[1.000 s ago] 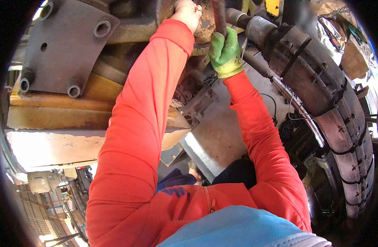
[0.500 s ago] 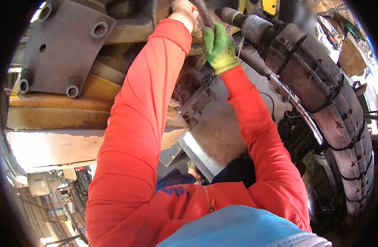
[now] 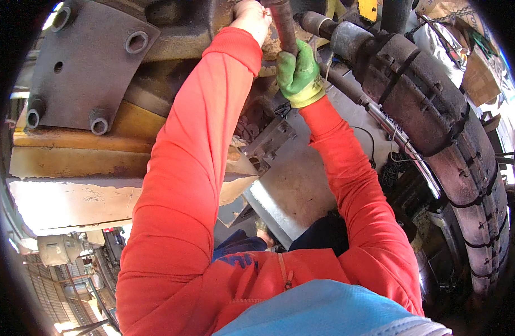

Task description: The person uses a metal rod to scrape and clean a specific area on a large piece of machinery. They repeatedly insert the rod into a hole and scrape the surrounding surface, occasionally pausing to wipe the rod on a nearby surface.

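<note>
At the top of the head view my right hand [image 3: 298,71], in a green and yellow glove, is wrapped round a rusty brown round bar [image 3: 284,28]. The bar rises from the fist past the upper edge, so its far end is hidden. Just left of it is my bare left hand [image 3: 252,18], with its fingers curled against the heavy yellow-brown machine casting [image 3: 193,28]. Whatever those fingers hold is cut off by the picture's edge.
On the left a flat steel plate [image 3: 89,67] carries round sleeves at its corners. A thick black strapped hose bundle [image 3: 431,106] curves down the right, beside a shiny metal rod [image 3: 406,145]. Cardboard [image 3: 481,75] lies at the upper right; a grey metal panel [image 3: 302,179] is below my hands.
The bar in my right hand has swung more upright and shows sharper. My right hand has shifted slightly, while my left hand stays nearly in place.
</note>
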A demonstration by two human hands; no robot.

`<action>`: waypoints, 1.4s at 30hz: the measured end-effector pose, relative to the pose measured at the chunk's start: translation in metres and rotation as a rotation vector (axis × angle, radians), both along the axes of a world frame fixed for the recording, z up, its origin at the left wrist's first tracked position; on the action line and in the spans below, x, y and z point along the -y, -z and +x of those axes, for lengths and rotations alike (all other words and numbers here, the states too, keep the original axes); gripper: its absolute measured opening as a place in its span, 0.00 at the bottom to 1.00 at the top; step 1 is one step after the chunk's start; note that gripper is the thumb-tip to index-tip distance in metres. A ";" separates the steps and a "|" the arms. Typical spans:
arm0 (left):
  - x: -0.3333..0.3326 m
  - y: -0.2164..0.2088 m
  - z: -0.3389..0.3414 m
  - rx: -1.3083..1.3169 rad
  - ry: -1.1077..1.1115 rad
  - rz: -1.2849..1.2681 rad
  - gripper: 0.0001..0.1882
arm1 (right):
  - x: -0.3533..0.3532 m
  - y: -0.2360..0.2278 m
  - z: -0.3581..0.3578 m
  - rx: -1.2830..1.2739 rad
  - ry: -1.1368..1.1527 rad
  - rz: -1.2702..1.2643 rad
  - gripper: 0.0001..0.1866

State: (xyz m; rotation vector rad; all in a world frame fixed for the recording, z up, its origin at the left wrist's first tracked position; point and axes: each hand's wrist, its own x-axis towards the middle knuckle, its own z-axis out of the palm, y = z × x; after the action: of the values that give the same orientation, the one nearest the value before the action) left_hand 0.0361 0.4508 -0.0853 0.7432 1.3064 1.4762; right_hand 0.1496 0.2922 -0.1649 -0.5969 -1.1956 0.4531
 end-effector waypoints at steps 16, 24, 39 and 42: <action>-0.002 -0.007 0.001 0.009 0.014 0.004 0.17 | 0.008 -0.025 0.006 0.244 0.080 -0.167 0.11; -0.003 -0.006 0.002 0.013 0.021 -0.001 0.16 | 0.008 -0.026 0.006 0.310 0.076 -0.263 0.11; -0.003 -0.005 0.003 0.026 0.017 -0.003 0.16 | -0.003 -0.012 -0.004 0.371 0.148 -0.221 0.16; -0.003 -0.006 0.003 0.021 0.020 -0.001 0.16 | 0.002 -0.014 -0.001 0.141 0.119 -0.045 0.14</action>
State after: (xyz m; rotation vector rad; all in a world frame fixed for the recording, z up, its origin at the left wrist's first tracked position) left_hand 0.0395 0.4540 -0.0797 0.7364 1.2805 1.4640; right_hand 0.1482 0.2897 -0.1514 -0.7437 -1.2786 0.3422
